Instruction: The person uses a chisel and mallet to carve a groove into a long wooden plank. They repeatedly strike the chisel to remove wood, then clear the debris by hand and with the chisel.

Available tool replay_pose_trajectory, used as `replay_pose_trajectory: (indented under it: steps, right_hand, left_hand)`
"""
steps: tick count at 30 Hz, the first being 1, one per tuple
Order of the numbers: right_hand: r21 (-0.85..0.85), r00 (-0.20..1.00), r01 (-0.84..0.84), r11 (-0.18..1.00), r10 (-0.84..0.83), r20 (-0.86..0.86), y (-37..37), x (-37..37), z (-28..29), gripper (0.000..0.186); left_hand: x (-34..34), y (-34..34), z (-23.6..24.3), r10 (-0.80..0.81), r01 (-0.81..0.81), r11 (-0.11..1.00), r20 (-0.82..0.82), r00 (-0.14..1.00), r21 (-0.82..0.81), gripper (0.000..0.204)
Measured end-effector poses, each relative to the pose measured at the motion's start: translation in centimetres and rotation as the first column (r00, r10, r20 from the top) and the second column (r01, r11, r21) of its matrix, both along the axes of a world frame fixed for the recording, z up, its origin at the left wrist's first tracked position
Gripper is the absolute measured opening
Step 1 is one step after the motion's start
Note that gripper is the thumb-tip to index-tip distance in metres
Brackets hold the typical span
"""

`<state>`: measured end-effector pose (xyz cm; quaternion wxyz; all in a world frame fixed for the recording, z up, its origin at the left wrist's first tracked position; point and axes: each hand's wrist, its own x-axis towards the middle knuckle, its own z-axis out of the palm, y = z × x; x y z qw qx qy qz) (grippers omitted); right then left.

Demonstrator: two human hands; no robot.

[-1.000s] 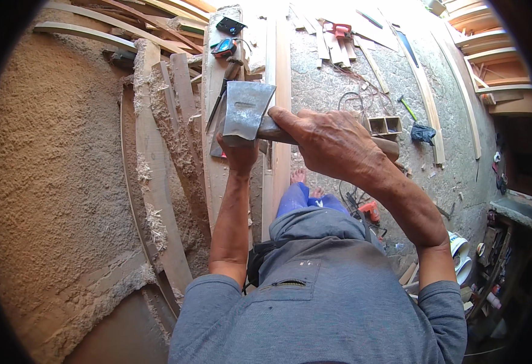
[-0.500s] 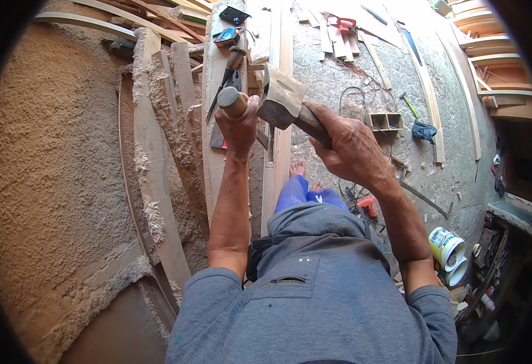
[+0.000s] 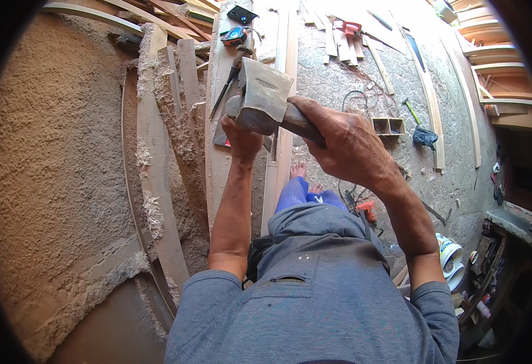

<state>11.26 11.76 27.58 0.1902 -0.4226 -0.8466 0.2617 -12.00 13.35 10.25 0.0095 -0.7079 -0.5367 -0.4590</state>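
– Where is the axe [image 3: 267, 91] held?
– Over the pale plank [image 3: 283, 159], with its wooden shaft [image 3: 302, 125] wrapped by the grip of the right hand [image 3: 352, 145].
– And the left hand [image 3: 243, 142]?
– A round-ended tool handle [image 3: 233, 107] is clasped in its grip, partly hidden by the axe; whether the two are touching cannot be told.
– What is seen farther out?
– A small blue-faced device [image 3: 234, 36] is rested on the chip-strewn board [image 3: 217, 176]; on the floor [image 3: 424, 194], a hollow block [image 3: 388, 126] and a red drill [image 3: 368, 210] are seen.
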Motion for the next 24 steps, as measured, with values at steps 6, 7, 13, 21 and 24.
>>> replay_pose_trajectory:
  steps: [6,7,13,21,24]
  right_hand:
    - [0.220,0.998,-0.037,0.975,0.023,0.065,0.4,-1.4,2.6,0.060]
    - [0.072,0.953,-0.075,0.995,0.051,0.298,0.6,-2.0,2.5,0.059]
    - [-0.040,0.964,-0.049,0.998,0.058,0.260,0.0,-0.8,0.5,0.060]
    - [-0.048,0.999,0.039,0.998,-0.040,-0.021,-1.1,0.4,-0.8,0.058]
    - [-0.075,0.997,0.066,0.995,-0.069,-0.041,-1.4,1.2,-1.3,0.058]
  left_hand:
    - [1.3,-0.7,-1.0,0.003,0.005,0.999,0.205,0.979,-0.037,0.033]
    - [1.4,-0.7,-1.0,0.016,-0.012,1.000,0.186,0.982,-0.022,0.033]
    - [2.2,-1.7,2.2,-0.036,0.045,0.999,0.280,0.959,-0.024,0.026]
    - [0.0,1.8,-0.5,-0.042,0.042,0.999,0.135,0.990,0.003,0.015]
    - [1.5,0.2,1.2,0.011,0.090,0.987,0.621,0.784,-0.131,0.020]
